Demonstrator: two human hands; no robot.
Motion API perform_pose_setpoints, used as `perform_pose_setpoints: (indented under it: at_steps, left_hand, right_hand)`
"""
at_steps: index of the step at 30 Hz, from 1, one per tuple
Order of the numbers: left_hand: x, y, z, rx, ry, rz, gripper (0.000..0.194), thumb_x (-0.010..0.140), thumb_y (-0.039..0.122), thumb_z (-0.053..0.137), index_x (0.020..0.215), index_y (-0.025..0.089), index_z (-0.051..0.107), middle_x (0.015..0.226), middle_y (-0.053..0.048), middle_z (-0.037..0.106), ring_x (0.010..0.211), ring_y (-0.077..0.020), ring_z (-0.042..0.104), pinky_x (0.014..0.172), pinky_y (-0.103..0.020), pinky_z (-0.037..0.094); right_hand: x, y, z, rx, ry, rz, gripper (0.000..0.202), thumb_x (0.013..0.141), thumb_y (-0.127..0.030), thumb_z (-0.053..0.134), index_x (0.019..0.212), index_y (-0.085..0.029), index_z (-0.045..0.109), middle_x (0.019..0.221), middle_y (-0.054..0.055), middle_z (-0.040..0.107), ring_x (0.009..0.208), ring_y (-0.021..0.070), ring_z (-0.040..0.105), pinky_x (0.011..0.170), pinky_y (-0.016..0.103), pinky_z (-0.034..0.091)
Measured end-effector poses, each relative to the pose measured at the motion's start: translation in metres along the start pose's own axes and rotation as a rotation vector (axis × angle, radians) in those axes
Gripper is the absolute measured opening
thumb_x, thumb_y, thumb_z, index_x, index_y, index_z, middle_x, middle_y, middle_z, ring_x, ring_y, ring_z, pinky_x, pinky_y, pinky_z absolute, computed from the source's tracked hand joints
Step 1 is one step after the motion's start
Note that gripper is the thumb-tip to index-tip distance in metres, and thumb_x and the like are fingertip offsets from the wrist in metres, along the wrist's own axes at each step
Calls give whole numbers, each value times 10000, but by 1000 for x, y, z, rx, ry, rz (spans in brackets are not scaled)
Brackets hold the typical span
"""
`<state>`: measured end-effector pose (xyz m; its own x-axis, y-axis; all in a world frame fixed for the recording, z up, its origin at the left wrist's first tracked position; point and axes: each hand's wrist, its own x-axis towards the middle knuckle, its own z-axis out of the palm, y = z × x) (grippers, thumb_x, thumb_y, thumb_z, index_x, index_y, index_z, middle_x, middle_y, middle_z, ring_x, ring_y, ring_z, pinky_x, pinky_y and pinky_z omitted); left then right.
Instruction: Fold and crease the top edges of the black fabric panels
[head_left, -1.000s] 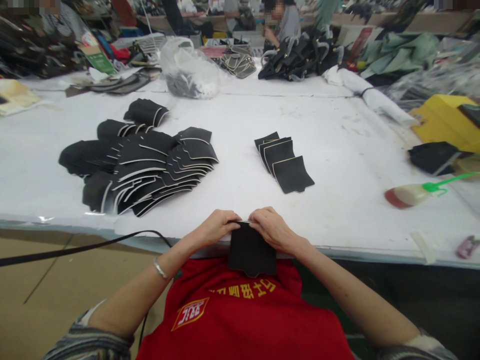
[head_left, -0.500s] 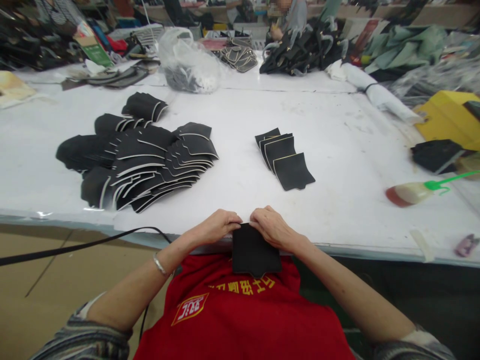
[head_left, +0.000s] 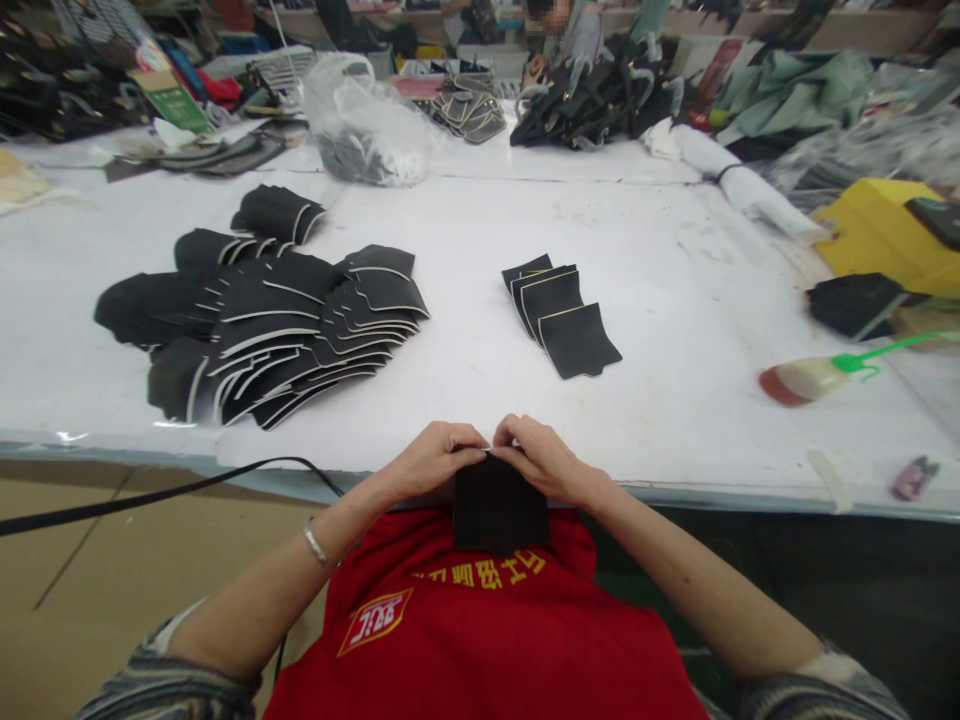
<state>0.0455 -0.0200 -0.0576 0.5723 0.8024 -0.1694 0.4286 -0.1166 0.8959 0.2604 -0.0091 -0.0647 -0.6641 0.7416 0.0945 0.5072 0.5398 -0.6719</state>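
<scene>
Your left hand and right hand have drawn together, fingers pinching the black leather panel's top edge; finished panels lie beyond your fingers.

The scene is lit evenly and brightly from overhead, and only faint, soft shadows are cast beneath the black pieces on the white table. Mild glare is seen on the plastic bag at the far side. Straight edges are bowed by wide-angle distortion toward the corners. The squeeze bottle at right is slightly smeared by motion blur, and the far background is rendered soft.
</scene>
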Motion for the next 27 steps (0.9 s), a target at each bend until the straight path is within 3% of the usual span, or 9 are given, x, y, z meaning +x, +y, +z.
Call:
perform_pose_setpoints:
  at_steps: [4, 8, 15, 22, 27]
  left_hand:
    - [-3, -1, -4, -18, 8, -19, 224, 870, 283, 533, 915, 151, 709, 872, -27, 687, 835, -161, 592, 782, -238, 422]
    - [-6, -2, -7, 13, -1, -18, 222, 867, 265, 532, 899, 142, 713, 847, -30, 680, 810, -155, 592, 756, -233, 416]
    - [-6, 1, -7, 70, -9, -5, 213, 880, 240, 523, 895, 144, 713, 843, -27, 682, 811, -150, 604, 754, -228, 414]
    - [-1, 7, 1, 314, 3, 24, 200, 886, 266, 546, 921, 174, 720, 886, -42, 687, 873, -180, 587, 785, -254, 396]
    - [2, 5, 5, 140, 0, -19, 235, 887, 319, 537, 847, 160, 706, 802, -16, 671, 786, -158, 579, 724, -231, 395]
  right_hand:
    - [-5, 5, -8, -1, -75, -56, 196, 934, -223, 570, 1125, -192, 544, 956, 47, 646, 867, 185, 573, 788, 304, 429]
    - [-8, 10, -12, -44, -158, -109, 86, 942, -249, 574, 958, -181, 624, 912, 47, 654, 861, 189, 579, 793, 303, 418]
    - [-8, 10, -6, 101, -125, -53, 102, 940, -211, 554, 931, -160, 642, 854, 32, 640, 778, 159, 582, 706, 255, 416]
    - [-6, 4, 4, 193, -67, 50, 82, 892, -159, 587, 845, -151, 654, 758, 1, 628, 702, 135, 561, 642, 229, 375]
    - [-10, 3, 3, 299, -66, 113, 205, 932, -296, 556, 836, -155, 670, 708, -9, 607, 663, 126, 534, 603, 220, 353]
